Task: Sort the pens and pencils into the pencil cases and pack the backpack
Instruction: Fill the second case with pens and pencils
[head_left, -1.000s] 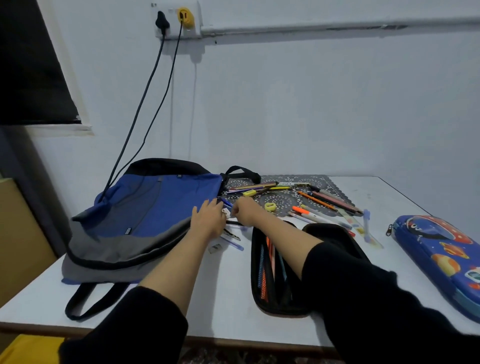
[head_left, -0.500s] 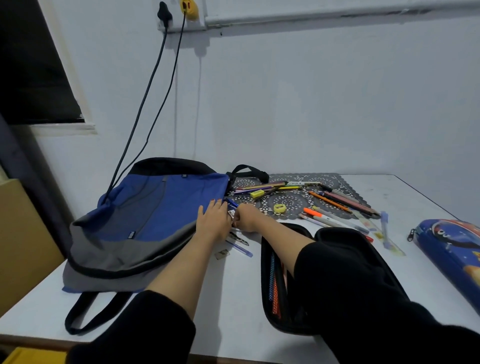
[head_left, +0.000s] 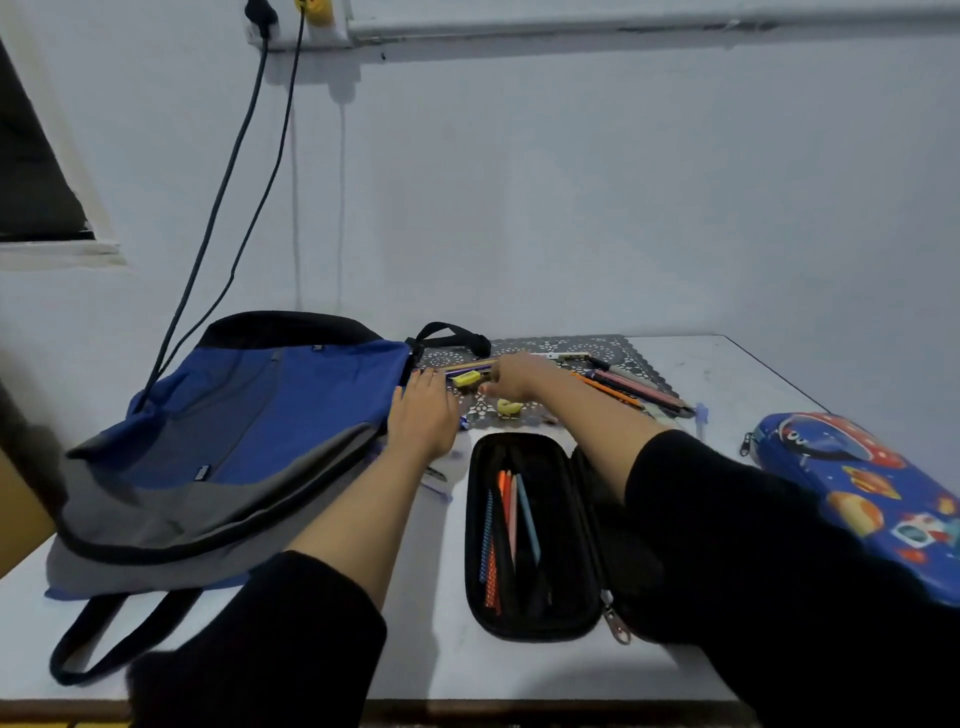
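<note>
Fingers (head_left: 421, 387) straight and flat, the left hand (head_left: 423, 418) rests just past the black pencil case (head_left: 535, 626), off its far left corner. Farther on, the right hand (head_left: 514, 379) hovers over pencils (head_left: 470, 366), its grip hidden. Light, stiff, rolly, so pinch mid-shaft.

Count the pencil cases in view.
2. The black pencil case lies open at centre front, pencils inside. The blue space-print case lies at the far right, partly behind the right sleeve. The backpack could hide another.

Left hand (head_left: 423, 415) lies flat by the backpack (head_left: 249, 415); right hand (head_left: 511, 382) reaches among scattered pencils (head_left: 634, 391).
</note>
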